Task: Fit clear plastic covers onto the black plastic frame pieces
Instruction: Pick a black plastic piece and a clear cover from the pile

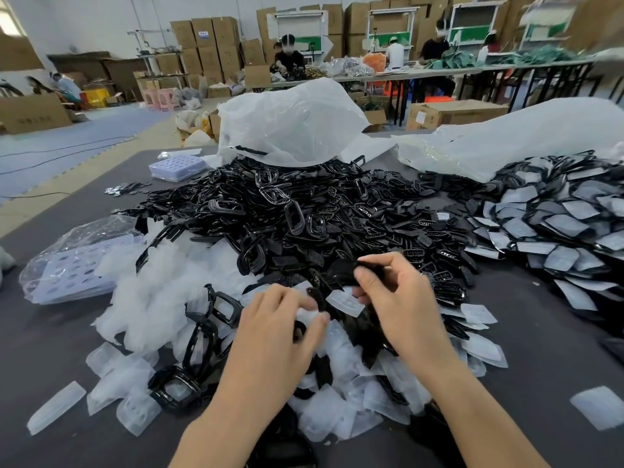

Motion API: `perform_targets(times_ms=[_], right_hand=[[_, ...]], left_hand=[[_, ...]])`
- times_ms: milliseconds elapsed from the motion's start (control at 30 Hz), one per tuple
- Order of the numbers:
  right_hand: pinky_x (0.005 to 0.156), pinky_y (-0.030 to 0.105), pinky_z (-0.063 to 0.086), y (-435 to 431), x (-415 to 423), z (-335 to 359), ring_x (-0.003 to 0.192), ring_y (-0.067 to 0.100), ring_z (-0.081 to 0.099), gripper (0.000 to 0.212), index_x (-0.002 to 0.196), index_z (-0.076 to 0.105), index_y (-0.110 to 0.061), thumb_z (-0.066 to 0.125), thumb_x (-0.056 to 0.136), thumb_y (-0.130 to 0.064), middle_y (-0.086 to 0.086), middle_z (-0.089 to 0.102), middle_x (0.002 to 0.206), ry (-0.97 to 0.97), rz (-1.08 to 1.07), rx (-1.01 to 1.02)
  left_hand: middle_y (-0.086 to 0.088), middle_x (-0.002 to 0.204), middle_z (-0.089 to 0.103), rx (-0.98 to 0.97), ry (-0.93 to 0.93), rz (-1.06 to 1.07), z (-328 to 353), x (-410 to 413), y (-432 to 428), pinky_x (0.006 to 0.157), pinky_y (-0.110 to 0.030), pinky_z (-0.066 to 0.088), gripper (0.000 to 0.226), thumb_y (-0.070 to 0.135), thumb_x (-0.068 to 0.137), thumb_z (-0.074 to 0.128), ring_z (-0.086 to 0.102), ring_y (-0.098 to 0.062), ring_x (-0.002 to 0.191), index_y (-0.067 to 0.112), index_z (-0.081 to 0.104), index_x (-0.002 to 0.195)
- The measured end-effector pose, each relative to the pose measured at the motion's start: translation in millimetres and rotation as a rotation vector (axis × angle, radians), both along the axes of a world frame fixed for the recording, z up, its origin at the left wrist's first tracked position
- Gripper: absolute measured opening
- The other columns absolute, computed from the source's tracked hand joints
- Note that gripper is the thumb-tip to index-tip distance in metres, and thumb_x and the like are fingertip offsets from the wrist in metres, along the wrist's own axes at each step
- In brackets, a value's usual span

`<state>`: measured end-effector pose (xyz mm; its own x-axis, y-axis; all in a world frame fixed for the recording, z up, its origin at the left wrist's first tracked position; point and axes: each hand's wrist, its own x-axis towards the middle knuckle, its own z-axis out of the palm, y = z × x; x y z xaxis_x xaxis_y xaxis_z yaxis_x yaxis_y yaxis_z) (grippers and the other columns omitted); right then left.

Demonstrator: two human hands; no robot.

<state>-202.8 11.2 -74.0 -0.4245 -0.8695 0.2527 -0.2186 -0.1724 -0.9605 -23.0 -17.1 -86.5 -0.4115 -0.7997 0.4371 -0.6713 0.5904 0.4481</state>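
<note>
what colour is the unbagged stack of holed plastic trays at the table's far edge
Pale lavender: the stack of holed plastic trays shows in the head view, the only one.

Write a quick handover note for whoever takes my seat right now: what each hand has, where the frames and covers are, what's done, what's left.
Left hand: pinches a clear cover low over the heap, somewhat blurred.
Right hand: grips a black frame piece; a second cover lies just under its fingers.
Loose frames: big heap, centre.
Loose covers: front and left.
Done: covered pieces piled at the right.
Left: the held pair is not yet joined, and most of the centre heap remains.
</note>
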Motion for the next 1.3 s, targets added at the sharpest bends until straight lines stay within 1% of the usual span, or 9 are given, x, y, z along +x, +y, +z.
perform_targets(times_ms=[100, 200, 333, 467, 633, 767, 900, 1133, 1300], right_hand=[[0.071, 0.022, 0.057, -2.1, -4.4, -0.3, 0.075, 0.011, 0.074, 0.010, 0.100, 0.066, -0.029, 0.065, 0.099, -0.019, -0.010, 0.076, 0.083, -0.101, -0.089, -0.032], [0.067, 0.017, 0.055, -2.7, -3.2, 0.7, 0.075, 0.011, 0.074, 0.010, 0.100, 0.067, -0.026, 0.065, 0.098, -0.016, -0.008, 0.076, 0.083, -0.195, -0.087, -0.037], [0.069, 0.020, 0.057, -2.5, -2.1, 5.4, 0.081, 0.016, 0.076, 0.010, 0.099, 0.073, -0.021, 0.069, 0.095, -0.013, -0.002, 0.077, 0.085, -0.428, 0.042, -0.026], [0.080, 0.027, 0.059, -0.8, 2.1, 7.0, 0.099, 0.022, 0.074, 0.011, 0.092, 0.079, -0.026, 0.074, 0.082, -0.025, 0.008, 0.077, 0.104, -0.563, 0.295, -0.015], [0.089, 0.034, 0.059, 0.2, 13.6, 3.1, 0.106, 0.025, 0.071, 0.018, 0.096, 0.078, -0.024, 0.076, 0.079, -0.031, 0.013, 0.074, 0.112, -0.486, 0.403, 0.041], [0.081, 0.030, 0.061, 2.6, 14.9, 6.3, 0.094, 0.024, 0.075, 0.016, 0.094, 0.077, -0.022, 0.075, 0.079, -0.028, 0.007, 0.077, 0.102, -0.510, 0.377, 0.025], [0.073, 0.025, 0.060, 1.7, 8.6, 8.7, 0.088, 0.025, 0.077, 0.011, 0.101, 0.072, -0.012, 0.071, 0.090, -0.012, 0.007, 0.078, 0.093, -0.567, 0.208, 0.010], [0.068, 0.020, 0.057, 3.3, 13.5, 6.1, 0.072, 0.009, 0.072, 0.017, 0.096, 0.073, -0.030, 0.071, 0.094, -0.014, -0.002, 0.076, 0.078, -0.253, 0.193, 0.059], [0.069, 0.018, 0.057, 4.1, 21.9, 6.3, 0.075, 0.015, 0.075, 0.009, 0.088, 0.072, -0.033, 0.078, 0.085, -0.026, 0.005, 0.077, 0.081, -0.290, 0.298, 0.066]], left_hand=[[0.015, 0.104, 0.049, -0.064, -0.223, -0.013, -5.9, -0.5, 2.0, 0.092, -0.028, 0.037, 0.029, 0.056, 0.087, 0.054, 0.048, -0.010, 0.102, 0.031, 0.063, 0.099], [0.019, 0.104, 0.048, -0.026, -0.206, -0.047, -5.8, -0.4, 0.8, 0.094, -0.026, 0.038, 0.015, 0.050, 0.089, 0.056, 0.047, -0.006, 0.102, 0.035, 0.057, 0.087], [0.026, 0.098, 0.054, 0.149, 0.141, -0.035, 0.2, 0.4, 0.2, 0.081, -0.012, 0.039, 0.013, 0.050, 0.093, 0.051, 0.052, 0.002, 0.097, 0.042, 0.051, 0.084], [0.010, 0.082, 0.065, 0.263, 0.457, -0.032, 10.2, -0.5, 2.1, 0.065, -0.022, 0.048, 0.005, 0.042, 0.096, 0.057, 0.061, -0.014, 0.071, 0.043, 0.059, 0.091], [0.013, 0.076, 0.065, 0.303, 0.498, -0.043, 13.6, -3.0, 5.2, 0.057, -0.022, 0.046, 0.014, 0.038, 0.096, 0.056, 0.057, -0.013, 0.062, 0.050, 0.062, 0.093], [0.011, 0.083, 0.065, 0.322, 0.562, 0.000, 14.2, -2.4, 3.2, 0.067, -0.008, 0.045, 0.028, 0.026, 0.102, 0.051, 0.063, -0.002, 0.075, 0.052, 0.062, 0.103], [0.012, 0.087, 0.068, 0.343, 0.701, 0.051, 17.0, 2.2, -1.9, 0.069, -0.007, 0.045, 0.018, 0.030, 0.099, 0.057, 0.064, -0.003, 0.077, 0.047, 0.063, 0.101], [0.006, 0.077, 0.071, 0.422, 0.715, -0.101, 12.9, -3.4, 0.1, 0.073, -0.021, 0.054, 0.009, 0.028, 0.088, 0.072, 0.066, -0.008, 0.071, 0.037, 0.073, 0.089], [0.012, 0.099, 0.069, 0.294, 0.740, 0.033, 6.9, -6.7, 0.4, 0.081, -0.034, 0.054, 0.016, 0.029, 0.092, 0.070, 0.066, -0.008, 0.092, 0.044, 0.069, 0.090]])
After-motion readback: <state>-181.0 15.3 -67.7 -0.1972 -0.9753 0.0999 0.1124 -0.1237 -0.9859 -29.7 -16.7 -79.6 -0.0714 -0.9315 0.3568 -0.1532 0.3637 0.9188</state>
